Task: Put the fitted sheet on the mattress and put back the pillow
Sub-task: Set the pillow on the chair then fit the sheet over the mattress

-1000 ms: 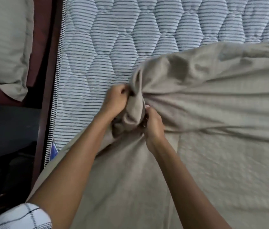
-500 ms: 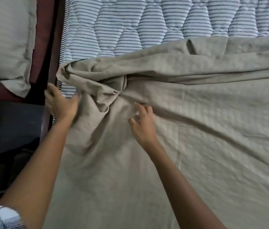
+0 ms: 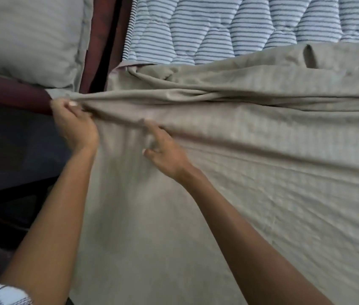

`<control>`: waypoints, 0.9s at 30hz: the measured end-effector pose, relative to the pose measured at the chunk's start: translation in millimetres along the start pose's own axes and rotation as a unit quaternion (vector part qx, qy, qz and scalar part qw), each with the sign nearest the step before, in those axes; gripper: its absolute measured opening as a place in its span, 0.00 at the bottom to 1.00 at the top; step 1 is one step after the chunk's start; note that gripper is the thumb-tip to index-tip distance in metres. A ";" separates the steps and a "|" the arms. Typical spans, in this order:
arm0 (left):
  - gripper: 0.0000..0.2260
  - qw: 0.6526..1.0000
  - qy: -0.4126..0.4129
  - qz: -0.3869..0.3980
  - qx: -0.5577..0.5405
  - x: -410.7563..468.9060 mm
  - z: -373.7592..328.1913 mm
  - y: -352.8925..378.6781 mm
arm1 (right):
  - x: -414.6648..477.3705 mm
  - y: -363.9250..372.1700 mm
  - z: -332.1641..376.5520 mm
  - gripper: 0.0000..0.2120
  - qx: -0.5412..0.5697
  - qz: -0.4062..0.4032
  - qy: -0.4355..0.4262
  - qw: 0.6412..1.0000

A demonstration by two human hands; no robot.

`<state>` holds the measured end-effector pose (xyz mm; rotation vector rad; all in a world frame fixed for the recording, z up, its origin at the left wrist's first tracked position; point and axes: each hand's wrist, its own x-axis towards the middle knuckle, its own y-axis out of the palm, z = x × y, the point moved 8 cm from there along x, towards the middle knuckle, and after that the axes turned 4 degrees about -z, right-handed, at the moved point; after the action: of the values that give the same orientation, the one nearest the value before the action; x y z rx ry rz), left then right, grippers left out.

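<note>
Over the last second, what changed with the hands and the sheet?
The left hand and right hand released the bunched fitted sheet, which spread left to the mattress edge. The left hand now pinches the sheet there; the right rests open on it. The pillow and bare striped top stayed put.

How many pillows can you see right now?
1. A pale grey-green striped fabric pillow lies at the upper left, off the blue-and-white striped quilted mattress, beyond the dark red frame. More may be outside the view.
</note>
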<state>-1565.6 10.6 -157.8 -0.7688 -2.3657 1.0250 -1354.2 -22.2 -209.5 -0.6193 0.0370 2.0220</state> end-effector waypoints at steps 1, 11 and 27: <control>0.13 0.997 0.001 0.053 0.050 2.6 12.0 8.1 | -0.1 7.4 7.1 0.32 -0.038 0.012 -0.024 0.999; 0.25 0.936 -0.125 0.328 -0.017 -33.2 75.1 66.6 | 3.2 18.3 -0.5 0.26 -0.097 0.004 0.000 0.995; 0.06 0.874 0.440 0.168 0.119 -145.9 -49.2 117.0 | 102.5 -123.9 33.1 0.15 -0.389 -0.184 0.104 0.896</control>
<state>-1391.4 8.6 -241.9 -1.2445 -1.3296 0.8101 -1305.2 134.0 -197.8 -1.2358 -0.7427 1.5412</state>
